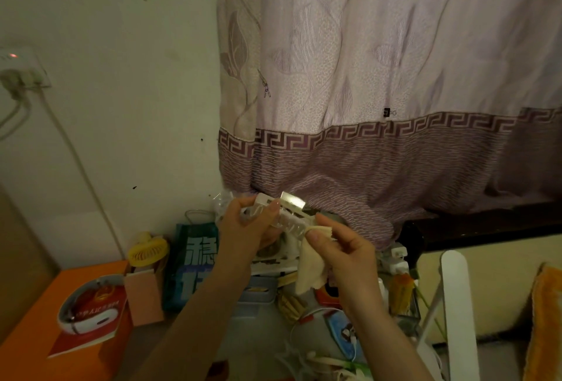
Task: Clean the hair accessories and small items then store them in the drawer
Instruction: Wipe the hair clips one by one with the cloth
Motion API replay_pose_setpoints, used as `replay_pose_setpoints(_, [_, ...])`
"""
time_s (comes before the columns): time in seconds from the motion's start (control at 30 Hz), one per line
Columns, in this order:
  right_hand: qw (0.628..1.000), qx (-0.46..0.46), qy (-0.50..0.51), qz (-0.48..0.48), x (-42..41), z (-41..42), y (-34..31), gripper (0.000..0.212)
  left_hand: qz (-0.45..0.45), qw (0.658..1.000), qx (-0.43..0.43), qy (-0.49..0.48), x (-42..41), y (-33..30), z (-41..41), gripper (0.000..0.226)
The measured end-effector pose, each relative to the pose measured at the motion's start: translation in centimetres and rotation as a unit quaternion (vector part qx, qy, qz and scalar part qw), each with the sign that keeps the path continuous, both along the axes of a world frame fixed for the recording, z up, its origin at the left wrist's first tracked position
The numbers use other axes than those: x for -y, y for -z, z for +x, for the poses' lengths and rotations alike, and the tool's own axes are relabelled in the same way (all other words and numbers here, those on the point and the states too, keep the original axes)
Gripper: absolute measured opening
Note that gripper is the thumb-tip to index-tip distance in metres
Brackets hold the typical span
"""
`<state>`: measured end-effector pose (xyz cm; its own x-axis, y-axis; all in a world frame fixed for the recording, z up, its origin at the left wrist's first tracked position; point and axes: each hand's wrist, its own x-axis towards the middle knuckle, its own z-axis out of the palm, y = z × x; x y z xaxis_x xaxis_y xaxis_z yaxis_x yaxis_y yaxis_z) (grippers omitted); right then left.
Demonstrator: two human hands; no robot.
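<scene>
My left hand (246, 225) grips a white plastic hair claw clip (284, 213), raised in front of the curtain, thumb and fingers curled round its left end. My right hand (340, 246) pinches a cream cloth (310, 268) against the clip's right end; the rest of the cloth hangs down below my fingers. Under both hands lies a clutter of small items (292, 301), among them wooden clips, a cable and light-coloured hair ties. No drawer is visible.
An orange table (33, 341) at the left carries a red booklet, a white neck fan (85, 313) and a pink box (143, 298). A yellow mini fan (147, 249) and dark bag (191, 262) stand behind. A white chair frame (456, 304) rises at the right.
</scene>
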<state>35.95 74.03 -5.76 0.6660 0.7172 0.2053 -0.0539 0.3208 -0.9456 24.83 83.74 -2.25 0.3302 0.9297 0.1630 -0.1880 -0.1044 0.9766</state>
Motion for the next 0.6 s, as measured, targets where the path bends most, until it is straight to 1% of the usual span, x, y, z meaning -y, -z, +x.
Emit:
replay_pose_setpoints(0.1, [0.999, 0.032, -0.004, 0.006, -0.1, 0.2, 0.0, 0.046, -0.002, 1.000, -0.012, -0.008, 0.1, 0.2, 0.2, 0.023])
replay_pose_setpoints(0.17, [0.999, 0.036, -0.009, 0.002, -0.3, 0.5, 0.1, 0.042, 0.007, 1.000, -0.020, -0.003, 0.3, 0.1, 0.2, 0.023])
replay_pose_setpoints(0.33, [1.000, 0.005, -0.010, 0.003, -0.5, 1.2, 0.2, 0.024, -0.011, 0.999, -0.028, 0.039, 0.4, -0.1, -0.1, 0.030])
replay_pose_setpoints(0.4, [1.000, -0.025, -0.015, 0.005, -0.6, 1.5, 0.1, 0.023, -0.015, 0.997, -0.049, 0.054, 0.3, -0.1, -0.2, 0.031])
replay_pose_setpoints(0.47, [0.999, -0.044, -0.019, 0.006, -0.7, 2.0, 0.0, 0.026, -0.015, 0.995, -0.074, 0.066, 0.2, -0.1, -0.4, 0.030])
replay_pose_setpoints(0.53, [0.998, -0.053, -0.024, 0.004, -0.7, 2.4, -0.3, 0.027, 0.004, 0.992, -0.104, 0.067, 0.0, -0.1, -0.4, 0.027])
replay_pose_setpoints(0.6, [0.998, -0.052, -0.034, -0.003, -0.8, 2.9, -0.7, 0.019, 0.050, 0.988, -0.136, 0.062, -0.1, -0.1, -0.5, 0.024])
